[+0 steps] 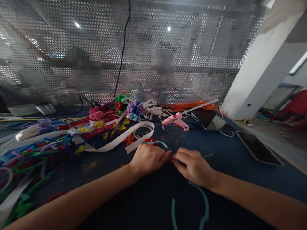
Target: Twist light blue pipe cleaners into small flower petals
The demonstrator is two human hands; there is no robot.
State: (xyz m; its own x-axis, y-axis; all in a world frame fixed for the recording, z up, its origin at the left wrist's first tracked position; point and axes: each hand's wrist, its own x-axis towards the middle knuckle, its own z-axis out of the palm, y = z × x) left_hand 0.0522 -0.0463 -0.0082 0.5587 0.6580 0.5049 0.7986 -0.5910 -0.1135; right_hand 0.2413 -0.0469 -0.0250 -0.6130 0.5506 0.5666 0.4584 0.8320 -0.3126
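Observation:
My left hand (150, 158) and my right hand (193, 164) are closed in pinches, fingertips nearly touching above the dark table. A light blue pipe cleaner (157, 142) curves out over the left knuckles. Below my right hand, a teal pipe cleaner (205, 204) emerges and bends toward the front edge of the view; a shorter teal length (173, 210) lies to its left. Whether these are one strand cannot be seen, and the bit between my fingertips is too dark to make out. Beyond the hands rests a pink glue gun (176, 120) with a clear glue stick in its back.
White ribbon (115, 140) loops behind my left hand, near red and orange pipe-cleaner flowers (129, 139). Colourful pipe cleaners (35, 159) pile up at left. A purple and blue flower bunch (135, 109) stands behind. Two dark tablets (259, 148) lie right, before a perforated metal screen (168, 38).

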